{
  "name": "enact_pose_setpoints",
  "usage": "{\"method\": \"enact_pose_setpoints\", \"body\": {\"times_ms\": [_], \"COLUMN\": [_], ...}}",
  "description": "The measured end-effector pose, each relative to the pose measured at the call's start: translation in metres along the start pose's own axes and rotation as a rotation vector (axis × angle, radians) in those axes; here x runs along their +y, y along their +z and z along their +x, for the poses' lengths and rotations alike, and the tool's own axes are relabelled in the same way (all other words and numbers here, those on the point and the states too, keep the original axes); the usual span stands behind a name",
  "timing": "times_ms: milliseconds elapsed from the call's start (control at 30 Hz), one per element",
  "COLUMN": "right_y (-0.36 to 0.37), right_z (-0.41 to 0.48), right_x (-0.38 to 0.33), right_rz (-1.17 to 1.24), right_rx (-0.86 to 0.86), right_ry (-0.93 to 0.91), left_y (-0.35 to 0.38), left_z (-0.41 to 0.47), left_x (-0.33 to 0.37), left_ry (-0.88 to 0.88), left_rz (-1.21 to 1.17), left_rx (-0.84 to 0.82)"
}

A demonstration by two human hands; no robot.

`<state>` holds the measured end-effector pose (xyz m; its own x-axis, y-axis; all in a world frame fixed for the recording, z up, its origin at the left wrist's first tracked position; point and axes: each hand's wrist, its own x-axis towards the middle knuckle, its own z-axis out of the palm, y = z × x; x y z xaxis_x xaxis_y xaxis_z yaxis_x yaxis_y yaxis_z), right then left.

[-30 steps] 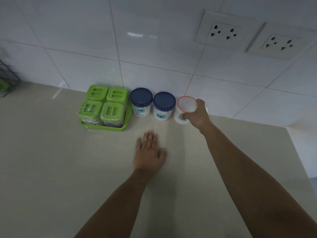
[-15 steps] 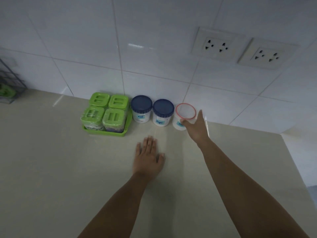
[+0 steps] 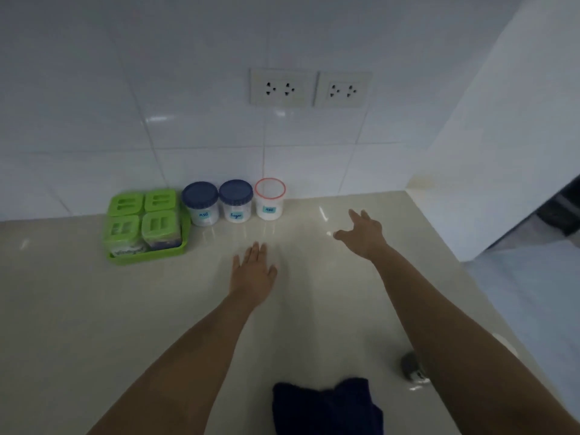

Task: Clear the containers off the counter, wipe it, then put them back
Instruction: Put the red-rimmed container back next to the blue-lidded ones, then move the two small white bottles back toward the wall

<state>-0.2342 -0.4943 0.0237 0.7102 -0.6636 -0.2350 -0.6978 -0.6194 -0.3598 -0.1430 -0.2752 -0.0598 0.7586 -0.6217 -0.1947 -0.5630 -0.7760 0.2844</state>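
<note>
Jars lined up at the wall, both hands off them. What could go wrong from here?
1. The right forearm passes just beside a small grey object on the counter; drawing the arm back might knock it.
2. The dark blue cloth lies between the forearms; withdrawing either could drag it along.
3. The open right hand hovers near the red-rimmed jar, last in the row; a careless sweep might tip it.

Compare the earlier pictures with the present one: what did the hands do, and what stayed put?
The right hand let go of the red-rimmed jar and drew back to the right, fingers spread, holding nothing. The jar stays upright beside the two blue-lidded jars. The left hand stays flat on the counter; the green tray is unmoved.
</note>
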Motion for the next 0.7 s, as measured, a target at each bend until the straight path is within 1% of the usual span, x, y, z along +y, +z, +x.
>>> {"method": "enact_pose_setpoints", "body": {"times_ms": [200,367,467,567,633,700], "right_y": [-0.035,-0.051,-0.06,-0.064,-0.066,-0.067], "right_z": [-0.07,-0.117,-0.14,-0.16,-0.171,-0.18], "right_x": [0.06,0.107,0.136,0.162,0.176,0.187], "right_rz": [0.013,-0.016,-0.013,0.049,0.102,0.127], "right_rx": [0.019,0.023,-0.032,-0.147,-0.207,-0.227], "right_ry": [0.104,0.123,0.145,0.178,0.193,0.199], "left_y": [-0.007,0.0,0.006,0.013,0.017,0.019], "left_z": [-0.041,-0.082,-0.104,-0.125,-0.135,-0.144], "left_x": [0.059,0.112,0.147,0.18,0.201,0.219], "left_ry": [0.165,0.244,0.298,0.316,0.341,0.36], "left_rz": [-0.064,-0.174,-0.25,-0.332,-0.346,-0.362], "left_rx": [-0.008,-0.098,-0.168,-0.246,-0.291,-0.32]}}
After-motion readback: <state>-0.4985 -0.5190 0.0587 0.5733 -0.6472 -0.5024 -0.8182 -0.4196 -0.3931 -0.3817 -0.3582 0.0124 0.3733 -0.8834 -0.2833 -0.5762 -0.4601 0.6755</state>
